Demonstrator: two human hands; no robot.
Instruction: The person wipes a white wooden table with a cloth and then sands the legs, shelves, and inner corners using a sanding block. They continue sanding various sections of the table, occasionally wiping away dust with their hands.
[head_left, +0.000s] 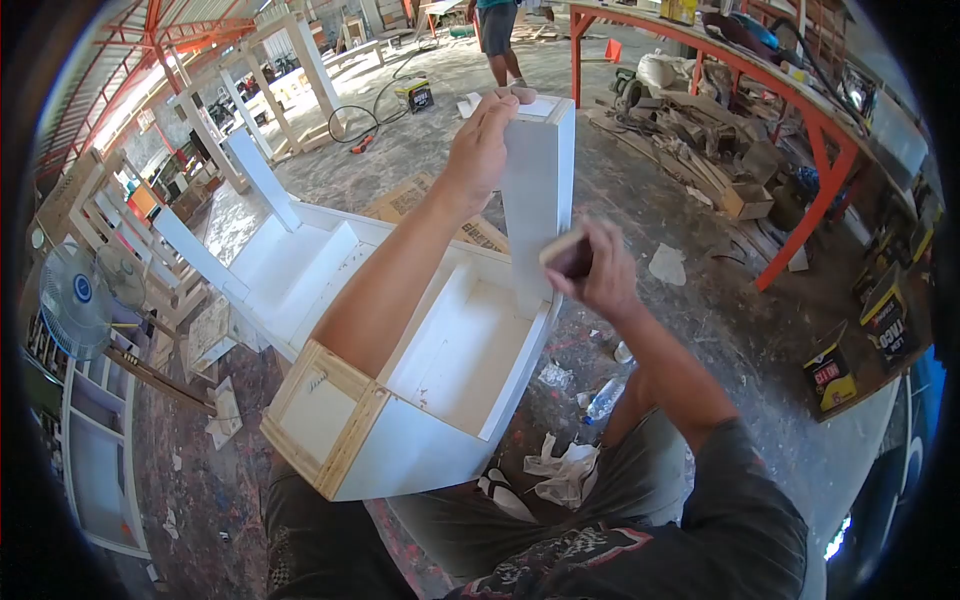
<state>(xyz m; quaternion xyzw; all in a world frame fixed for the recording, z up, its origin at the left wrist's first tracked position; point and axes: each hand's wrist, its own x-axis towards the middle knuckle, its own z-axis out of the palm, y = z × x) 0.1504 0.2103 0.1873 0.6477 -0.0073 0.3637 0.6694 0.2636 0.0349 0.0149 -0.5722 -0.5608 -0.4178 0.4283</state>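
A long white wooden furniture frame (430, 440) lies tilted across my lap and the floor in front of me. One end is a raw wood panel; several white legs stick up from it. My left hand (487, 140) grips the top end of the nearest upright leg (532, 190), fingers bent over its edge. Lower down, beside the same leg's right edge, my right hand (607, 275) holds a sanding block (567, 255) with a dark brown face turned to the leg. My left forearm crosses over the frame's open compartment.
A red-legged workbench (810, 130) stands at right, with wood scraps beneath. Left are a fan (78, 290) and other wooden frames. Cardboard (400, 200) lies behind the frame; a plastic bottle (606, 398) and crumpled plastic (562, 470) lie near my feet. Another person (497, 40) stands ahead.
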